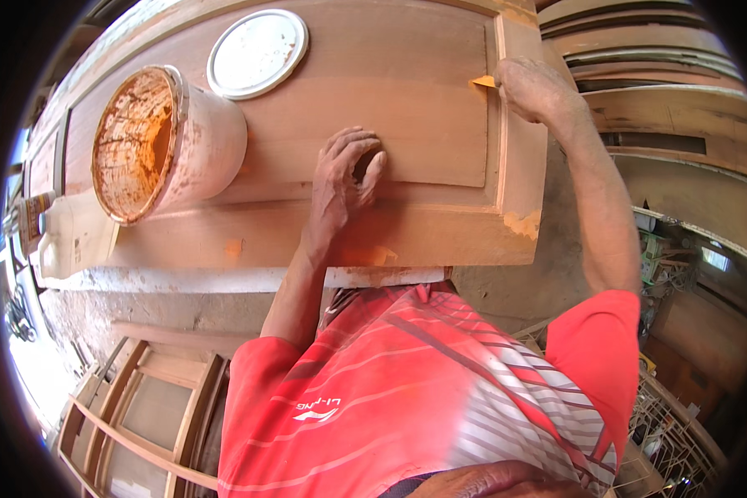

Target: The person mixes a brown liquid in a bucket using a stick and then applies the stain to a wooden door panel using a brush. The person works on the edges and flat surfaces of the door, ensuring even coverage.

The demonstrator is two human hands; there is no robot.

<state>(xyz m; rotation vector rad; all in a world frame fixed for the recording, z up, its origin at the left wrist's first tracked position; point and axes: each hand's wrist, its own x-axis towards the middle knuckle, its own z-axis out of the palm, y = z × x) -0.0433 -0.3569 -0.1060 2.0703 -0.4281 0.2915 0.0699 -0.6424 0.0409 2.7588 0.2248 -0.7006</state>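
A panelled wooden door (pixel 404 81) lies flat before me, with orange filler patches (pixel 523 224) on its frame. In my right hand (pixel 532 90) is a small scraper-like tool, its handle hidden by my fingers. Orange filler covers the visible tip (pixel 484 81), which meets the panel's right edge beside the raised moulding (pixel 501 124). My left hand (pixel 348 165) rests on the lower middle of the panel, fingers bent and thumb apart, with nothing seen in it. To its left, a white plastic bucket (pixel 215 140) lies tilted, its mouth facing left and smeared inside with orange filler.
A round white lid (pixel 258 53) lies on the door above the bucket. At the left end stand a plastic jug (pixel 78 233) and a labelled can (pixel 32 215). Wooden boards (pixel 660 118) are stacked on the right; a wooden frame (pixel 143 423) stands lower left.
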